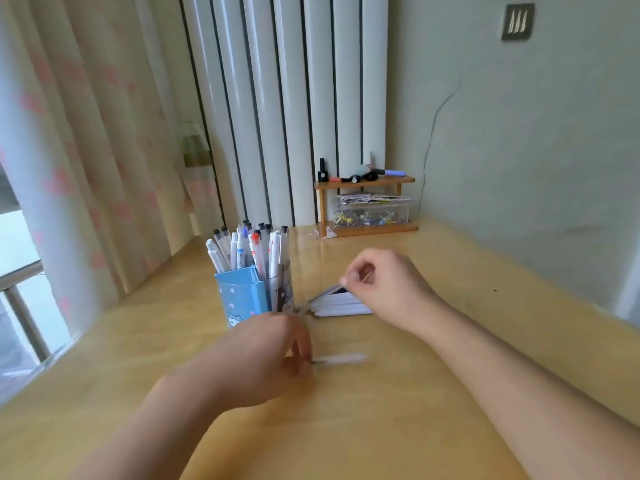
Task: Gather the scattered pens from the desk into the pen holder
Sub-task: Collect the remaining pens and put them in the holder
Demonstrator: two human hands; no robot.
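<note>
No writing can be read; the print on the pens is too blurred. The yellow wooden counter (pixel 433 393) runs to a pale wall, white radiator columns (pixel 294 98) and a pink-patterned curtain (pixel 86 133). A small wooden shelf (pixel 367 206) stands at the back with a clear box under it. The blue pen holder (pixel 246 296), full of upright pens, stands left of centre. The left hand (pixel 252 358), fingers curled, pinches the dark end of 1 white pen (pixel 341 359) lying on the counter. The right hand (pixel 384 285) pinches up the top of a white stack (pixel 341 304) just beside the holder.
</note>
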